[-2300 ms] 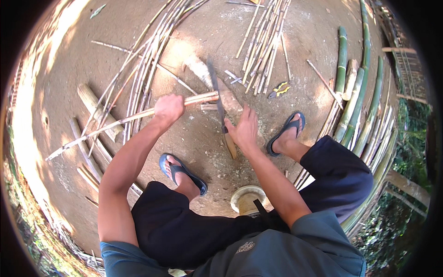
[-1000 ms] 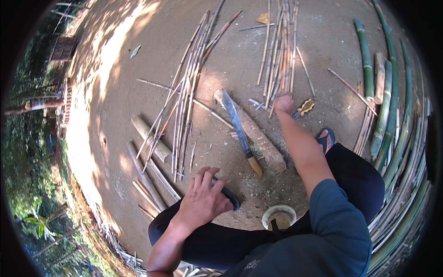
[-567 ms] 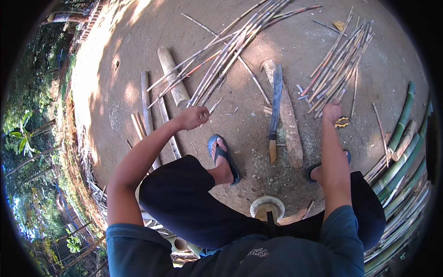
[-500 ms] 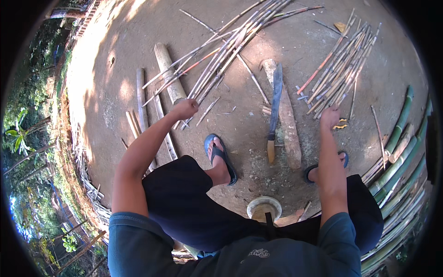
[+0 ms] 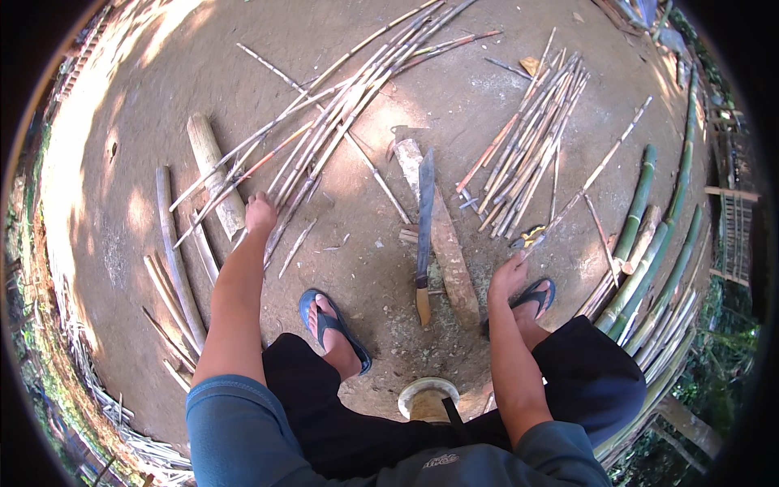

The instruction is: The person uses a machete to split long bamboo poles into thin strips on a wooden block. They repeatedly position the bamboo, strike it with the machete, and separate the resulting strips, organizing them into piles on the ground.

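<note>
My right hand (image 5: 509, 277) is closed around the near end of a thin bamboo stick (image 5: 602, 162), which slants away up to the right. My left hand (image 5: 260, 213) is closed by the near ends of the long bamboo sticks (image 5: 345, 109); what its fingers hold is hidden. Beyond my right hand lies a bundle of shorter sticks (image 5: 535, 146). A yellow-and-black tool (image 5: 529, 236) lies close to that hand, partly behind the stick. Between my feet and the piles, a machete (image 5: 424, 219) with a wooden handle rests against a short log (image 5: 450, 260).
A thick bamboo piece (image 5: 215, 170) and split lengths (image 5: 180, 260) lie at the left. Green bamboo poles (image 5: 637, 203) lie along the right. A round bamboo stump (image 5: 428, 395) stands between my legs. A grey metal tool (image 5: 468, 200) lies beside the shorter bundle.
The view has shifted right. My right hand has drawn back from the shorter bundle and now holds a stick angled outward. My left hand stays by the long sticks' near ends.
</note>
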A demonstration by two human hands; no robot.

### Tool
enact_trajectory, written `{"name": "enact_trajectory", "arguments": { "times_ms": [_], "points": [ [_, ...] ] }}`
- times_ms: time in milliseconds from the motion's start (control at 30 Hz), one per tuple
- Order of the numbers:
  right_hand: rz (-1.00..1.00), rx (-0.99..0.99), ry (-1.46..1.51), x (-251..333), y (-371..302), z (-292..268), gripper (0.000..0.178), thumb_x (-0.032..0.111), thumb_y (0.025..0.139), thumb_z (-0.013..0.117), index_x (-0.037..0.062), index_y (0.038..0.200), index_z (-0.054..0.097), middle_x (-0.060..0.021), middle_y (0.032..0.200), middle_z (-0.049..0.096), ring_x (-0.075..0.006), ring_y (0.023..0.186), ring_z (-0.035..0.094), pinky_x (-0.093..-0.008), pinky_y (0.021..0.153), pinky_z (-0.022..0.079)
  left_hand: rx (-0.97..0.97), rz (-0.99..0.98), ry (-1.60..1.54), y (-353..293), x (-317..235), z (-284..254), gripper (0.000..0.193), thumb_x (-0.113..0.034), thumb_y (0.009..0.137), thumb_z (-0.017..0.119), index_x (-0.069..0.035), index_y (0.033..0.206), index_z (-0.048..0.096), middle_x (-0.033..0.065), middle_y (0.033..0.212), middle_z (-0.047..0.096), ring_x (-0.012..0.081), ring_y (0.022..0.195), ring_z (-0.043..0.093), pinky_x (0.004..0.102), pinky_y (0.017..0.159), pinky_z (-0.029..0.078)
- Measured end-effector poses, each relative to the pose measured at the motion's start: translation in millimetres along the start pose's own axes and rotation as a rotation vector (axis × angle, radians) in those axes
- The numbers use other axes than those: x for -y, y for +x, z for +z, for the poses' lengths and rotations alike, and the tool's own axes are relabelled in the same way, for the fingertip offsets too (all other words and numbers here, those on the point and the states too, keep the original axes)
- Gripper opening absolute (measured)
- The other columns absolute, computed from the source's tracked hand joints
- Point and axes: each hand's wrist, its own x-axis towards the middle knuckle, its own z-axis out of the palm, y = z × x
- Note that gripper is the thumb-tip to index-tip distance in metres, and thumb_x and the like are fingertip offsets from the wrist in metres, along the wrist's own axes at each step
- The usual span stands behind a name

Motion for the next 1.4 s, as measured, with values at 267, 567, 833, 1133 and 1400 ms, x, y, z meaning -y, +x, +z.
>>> {"name": "enact_trajectory", "arguments": {
  "times_ms": [267,567,833,1133,1400],
  "points": [
    [-0.174,0.078,0.256,53,1,8,0.048,0.04,0.102,0.045,-0.0041,0.09,0.058,-0.0215,0.075,0.058,-0.0382,0.071,0.054,-0.048,0.07,0.041,0.259,0.057,-0.629,-44,-27,-134,0.031,-0.032,0.095,0.051,-0.004,0.083,0.054,0.0052,0.06,0.055,0.0225,0.05,0.053,0.0387,0.05,0.045],
    [-0.282,0.559,0.549,170,-81,-95,0.041,0.039,0.098,0.058,0.0007,0.083,0.06,-0.0021,0.06,0.044,-0.0139,0.058,0.041,-0.0341,0.056,0.037,0.717,-0.039,-1.634,-223,-201,-299,0.014,-0.019,0.1,0.037,-0.009,0.102,0.045,-0.0073,0.062,0.029,0.0055,0.045,0.024,0.0236,0.035,0.017],
    [-0.564,0.918,0.726,187,-144,-224,0.039,0.039,0.093,0.068,0.0053,0.077,0.056,0.0037,0.059,0.048,-0.0081,0.054,0.041,-0.028,0.049,0.035,0.463,-0.204,-2.036,-285,-220,-317,0.007,-0.007,0.098,0.032,-0.004,0.095,0.039,-0.004,0.061,0.03,0.0061,0.044,0.027,0.0217,0.034,0.021],
    [-0.504,1.208,1.12,179,-143,-297,0.045,0.04,0.098,0.06,-0.0009,0.117,0.058,-0.0031,0.066,0.062,-0.0005,0.045,0.04,-0.0187,0.041,0.027,-0.194,-0.262,-2.202,-321,-259,-318,0.014,-0.01,0.096,0.035,-0.007,0.084,0.04,0.0043,0.065,0.041,0.0137,0.047,0.035,0.0302,0.041,0.029],
    [-0.271,1.052,1.241,185,-99,-336,0.032,0.004,0.095,0.045,-0.0024,0.126,0.054,-0.0029,0.06,0.056,-0.0035,0.038,0.035,-0.0194,0.035,0.026,-0.177,0.048,-1.991,-417,-240,-332,0.017,-0.009,0.092,0.054,0.003,0.1,0.045,0.0131,0.094,0.053,0.0256,0.079,0.061,0.0476,0.086,0.055]
  ]
}}
